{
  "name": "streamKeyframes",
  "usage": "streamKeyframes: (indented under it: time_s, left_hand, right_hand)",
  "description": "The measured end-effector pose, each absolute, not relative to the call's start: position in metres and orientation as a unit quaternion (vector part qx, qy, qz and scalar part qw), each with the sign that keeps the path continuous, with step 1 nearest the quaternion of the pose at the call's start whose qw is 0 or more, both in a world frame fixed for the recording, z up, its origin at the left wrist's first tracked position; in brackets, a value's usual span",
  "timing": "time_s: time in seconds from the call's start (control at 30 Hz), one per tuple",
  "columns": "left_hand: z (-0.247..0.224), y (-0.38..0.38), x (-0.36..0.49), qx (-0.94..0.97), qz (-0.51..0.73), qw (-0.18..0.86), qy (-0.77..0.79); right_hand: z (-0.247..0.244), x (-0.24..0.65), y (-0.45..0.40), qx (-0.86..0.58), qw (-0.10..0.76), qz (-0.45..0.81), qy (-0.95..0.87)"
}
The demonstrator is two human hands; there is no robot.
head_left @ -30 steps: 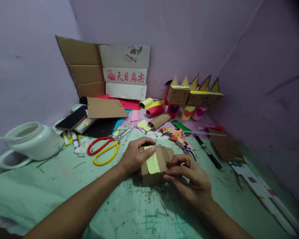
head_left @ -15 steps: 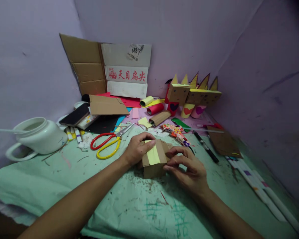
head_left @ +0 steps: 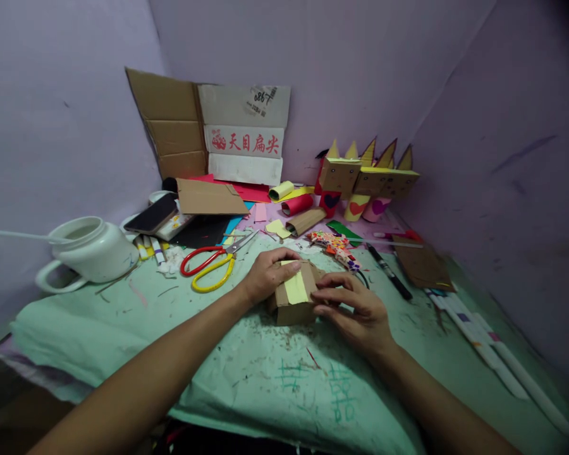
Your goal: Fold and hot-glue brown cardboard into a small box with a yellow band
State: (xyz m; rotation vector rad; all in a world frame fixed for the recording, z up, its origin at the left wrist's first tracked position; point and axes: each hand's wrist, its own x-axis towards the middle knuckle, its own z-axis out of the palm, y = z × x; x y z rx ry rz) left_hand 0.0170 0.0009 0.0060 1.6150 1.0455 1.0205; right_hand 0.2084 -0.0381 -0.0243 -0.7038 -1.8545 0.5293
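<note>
A small brown cardboard box with a pale yellow paper strip on its top sits on the green cloth in front of me. My left hand grips it from the left, thumb over the top edge and fingers behind. On the other side, my right hand is bent, its thumb and fingertips closed against the box's right edge. Exactly what those fingertips pinch is partly hidden. Scissors with one red and one yellow handle lie beyond my left forearm.
A white pot stands at the left, a phone behind it. Behind the box are a patterned glue gun, a black marker and paper tubes. Cardboard figures and a printed carton line the wall.
My view has shifted slightly, so the table's front edge shows more. Both hands stay at the box; the right fingertips have moved slightly along its right edge.
</note>
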Motion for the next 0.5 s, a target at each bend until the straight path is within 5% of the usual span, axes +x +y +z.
streamKeyframes:
  time_s: [0.5]
  left_hand:
    - [0.0027, -0.0044, 0.0165, 0.677, 0.406, 0.439, 0.428]
  right_hand:
    - [-0.0249, 0.2115, -0.0429, -0.311, 0.503, 0.208, -0.779]
